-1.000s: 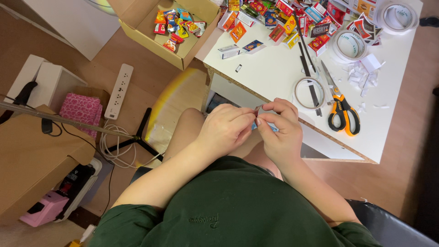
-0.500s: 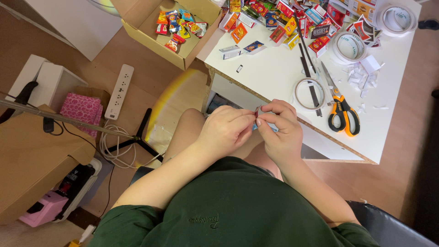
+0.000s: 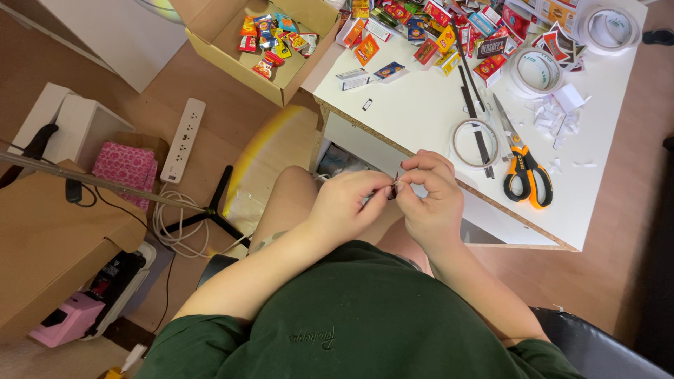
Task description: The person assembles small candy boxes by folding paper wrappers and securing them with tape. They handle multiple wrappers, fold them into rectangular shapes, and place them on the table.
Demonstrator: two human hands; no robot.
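Fingertips of my left hand (image 3: 344, 207) and right hand (image 3: 432, 200) pinch one small dark piece (image 3: 394, 186) together off the tabletop's (image 3: 421, 112) near edge, steadying it for fine work.

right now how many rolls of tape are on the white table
3: one tape roll beside the orange scissors, one farther up near the paper scraps, one at the far corner. More may hide among the packets.

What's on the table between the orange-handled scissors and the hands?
In the head view, a clear tape ring with a dark strip across it lies between the scissors and the hands.
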